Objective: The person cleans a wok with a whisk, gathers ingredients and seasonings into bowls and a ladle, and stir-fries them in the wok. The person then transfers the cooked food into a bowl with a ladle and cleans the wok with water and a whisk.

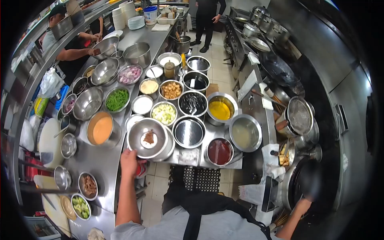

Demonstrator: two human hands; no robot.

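One blurry utensil in R hand, ID unclear.

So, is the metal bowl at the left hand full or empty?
Nearly empty: the metal bowl has bare sides around a small brown heap and something white.

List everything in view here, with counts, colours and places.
Held bowl: one, silver, table's near edge
Blurred object: one, dark, lower right
Orange liquid: one potful, orange, left counter
Chopped greens: one bowlful, green, left counter
Dark-filled pots: four, blackish inside, middle table
Yellow liquid: one potful, yellow, middle table
Red liquid: one potful, dark red, table's right
Plates: several, white, upper left
Other bowls and pots: too many to count, mostly silver, throughout
Other people: at least two, grey or black clothes, upper left and top
Left hand: one, bare, at held bowl's rim
Right hand: one, bare, lower right
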